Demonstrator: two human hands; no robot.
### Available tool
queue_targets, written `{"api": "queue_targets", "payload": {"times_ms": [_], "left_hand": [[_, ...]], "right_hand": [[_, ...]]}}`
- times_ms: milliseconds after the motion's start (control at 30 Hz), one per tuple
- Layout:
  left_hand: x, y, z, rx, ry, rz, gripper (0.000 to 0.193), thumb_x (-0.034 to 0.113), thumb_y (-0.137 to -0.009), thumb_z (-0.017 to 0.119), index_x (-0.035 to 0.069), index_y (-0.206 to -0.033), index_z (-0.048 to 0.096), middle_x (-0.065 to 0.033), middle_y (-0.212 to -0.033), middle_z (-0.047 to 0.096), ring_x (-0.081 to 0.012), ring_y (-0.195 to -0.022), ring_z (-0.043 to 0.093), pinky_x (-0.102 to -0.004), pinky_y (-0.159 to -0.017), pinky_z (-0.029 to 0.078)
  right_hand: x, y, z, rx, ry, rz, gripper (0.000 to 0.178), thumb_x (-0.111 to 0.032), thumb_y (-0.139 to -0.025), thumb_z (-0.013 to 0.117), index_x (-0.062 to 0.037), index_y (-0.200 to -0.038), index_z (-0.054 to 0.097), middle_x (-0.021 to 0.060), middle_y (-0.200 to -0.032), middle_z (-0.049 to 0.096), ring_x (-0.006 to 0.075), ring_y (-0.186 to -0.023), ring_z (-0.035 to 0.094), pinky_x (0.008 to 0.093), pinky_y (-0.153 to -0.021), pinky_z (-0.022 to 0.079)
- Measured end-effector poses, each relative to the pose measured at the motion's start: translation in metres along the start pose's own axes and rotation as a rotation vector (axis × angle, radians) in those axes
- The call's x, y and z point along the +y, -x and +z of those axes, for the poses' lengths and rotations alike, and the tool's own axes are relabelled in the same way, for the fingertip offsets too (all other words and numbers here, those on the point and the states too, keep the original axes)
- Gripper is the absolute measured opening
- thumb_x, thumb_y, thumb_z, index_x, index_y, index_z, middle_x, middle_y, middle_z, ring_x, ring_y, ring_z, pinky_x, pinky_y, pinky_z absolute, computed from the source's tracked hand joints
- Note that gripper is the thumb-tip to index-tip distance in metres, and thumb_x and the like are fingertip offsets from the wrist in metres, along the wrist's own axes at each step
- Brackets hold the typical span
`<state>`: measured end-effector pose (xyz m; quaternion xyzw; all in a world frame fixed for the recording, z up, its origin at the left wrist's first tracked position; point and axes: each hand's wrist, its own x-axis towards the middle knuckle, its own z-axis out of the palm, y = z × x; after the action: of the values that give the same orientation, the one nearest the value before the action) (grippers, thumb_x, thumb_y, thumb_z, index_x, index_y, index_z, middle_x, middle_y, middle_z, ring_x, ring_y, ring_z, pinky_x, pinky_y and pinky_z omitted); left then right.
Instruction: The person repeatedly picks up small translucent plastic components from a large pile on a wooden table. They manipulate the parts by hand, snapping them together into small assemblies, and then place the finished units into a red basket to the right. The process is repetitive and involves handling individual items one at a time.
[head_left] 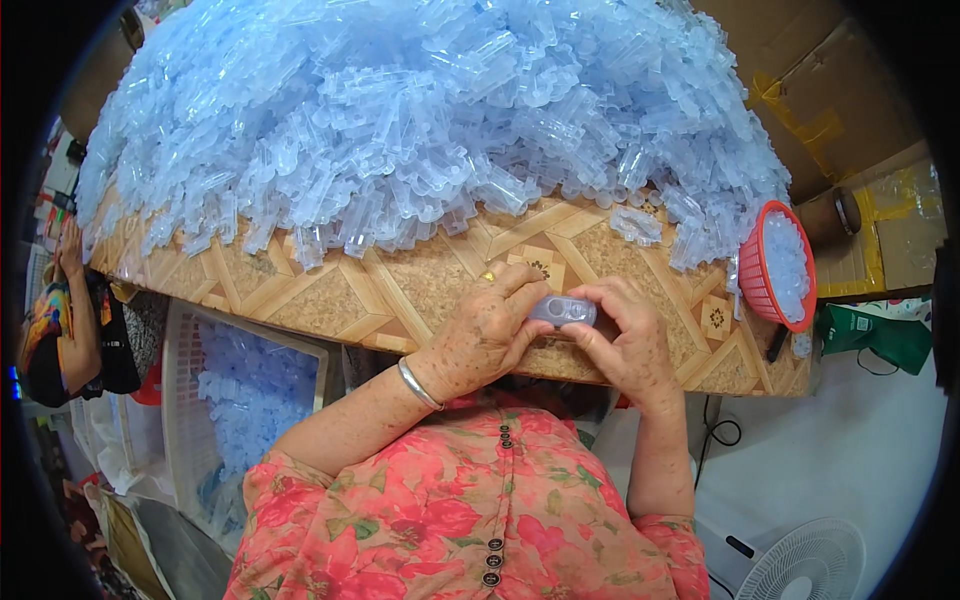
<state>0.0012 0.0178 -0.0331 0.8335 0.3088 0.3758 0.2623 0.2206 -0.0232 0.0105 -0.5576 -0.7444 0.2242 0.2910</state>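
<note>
Near the table's front edge, both my hands meet at a small translucent plastic piece [565, 311], bluish-grey and rounded at its ends. My left hand [483, 322], with a ring and a bracelet, grips the left end between thumb and fingers. The thumb and forefinger of my right hand [634, 342] pinch the right end. Just beyond them, a large heap of clear bluish plastic pieces [400, 130] covers most of the wood-patterned table [410, 293]. One loose clear piece [636, 226] lies at the heap's near edge.
A red basket [757, 275] of clear pieces stands at the table's right end. At lower left, a white crate [183, 400] holds more pieces. Cardboard boxes [850, 90] rise at far right, above a green bag [885, 335]. A fan [812, 562] is lower right. Another person's arm [78, 335] shows at left.
</note>
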Motion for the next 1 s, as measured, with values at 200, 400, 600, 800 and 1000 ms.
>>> {"api": "queue_targets", "payload": {"times_ms": [200, 400, 600, 800, 1000], "left_hand": [[0.000, 0.000, -0.001, -0.002, 0.012, 0.008, 0.039, 0.015, -0.086, 0.080, 0.000, -0.119, 0.064, -0.0176, -0.119, 0.063, -0.0388, -0.106, 0.064, -0.0453, -0.090, 0.053], [-0.001, 0.000, -0.002, 0.007, 0.045, 0.007, 0.042, 0.015, -0.084, 0.081, 0.000, -0.118, 0.064, -0.0184, -0.119, 0.063, -0.0390, -0.107, 0.064, -0.0450, -0.091, 0.053], [-0.001, 0.003, -0.001, 0.016, 0.058, 0.011, 0.043, 0.014, -0.082, 0.083, 0.000, -0.118, 0.064, -0.0181, -0.120, 0.062, -0.0391, -0.107, 0.064, -0.0451, -0.091, 0.054], [-0.004, 0.004, -0.001, 0.021, 0.067, 0.026, 0.043, 0.014, -0.081, 0.083, 0.000, -0.117, 0.065, -0.0176, -0.120, 0.063, -0.0391, -0.108, 0.063, -0.0455, -0.091, 0.053], [-0.003, 0.002, -0.001, 0.019, 0.075, 0.015, 0.043, 0.014, -0.082, 0.083, 0.000, -0.118, 0.065, -0.0175, -0.120, 0.064, -0.0391, -0.108, 0.063, -0.0458, -0.091, 0.053]], "right_hand": [[0.025, -0.053, -0.007, 0.288, 0.457, -0.065, 0.031, -0.022, -0.087, 0.078, -0.0028, -0.112, 0.072, 0.0118, -0.105, 0.067, 0.0332, -0.104, 0.062, 0.0453, -0.089, 0.050], [0.051, -0.089, -0.004, 0.232, 0.680, -0.003, 0.025, -0.021, -0.088, 0.077, -0.0047, -0.106, 0.075, 0.0112, -0.104, 0.066, 0.0315, -0.103, 0.061, 0.0447, -0.092, 0.050], [0.038, -0.087, -0.004, 0.153, 0.627, 0.060, 0.018, -0.021, -0.085, 0.079, -0.0065, -0.095, 0.077, 0.0102, -0.104, 0.066, 0.0311, -0.104, 0.061, 0.0448, -0.093, 0.049], [0.036, -0.066, 0.000, 0.185, 0.544, -0.080, 0.013, -0.015, -0.083, 0.078, -0.0055, -0.091, 0.075, 0.0086, -0.105, 0.064, 0.0307, -0.106, 0.058, 0.0449, -0.094, 0.047], [0.032, -0.054, -0.004, 0.244, 0.496, -0.164, 0.016, -0.012, -0.081, 0.078, -0.0055, -0.092, 0.071, 0.0084, -0.105, 0.066, 0.0309, -0.104, 0.059, 0.0437, -0.092, 0.046]]}}
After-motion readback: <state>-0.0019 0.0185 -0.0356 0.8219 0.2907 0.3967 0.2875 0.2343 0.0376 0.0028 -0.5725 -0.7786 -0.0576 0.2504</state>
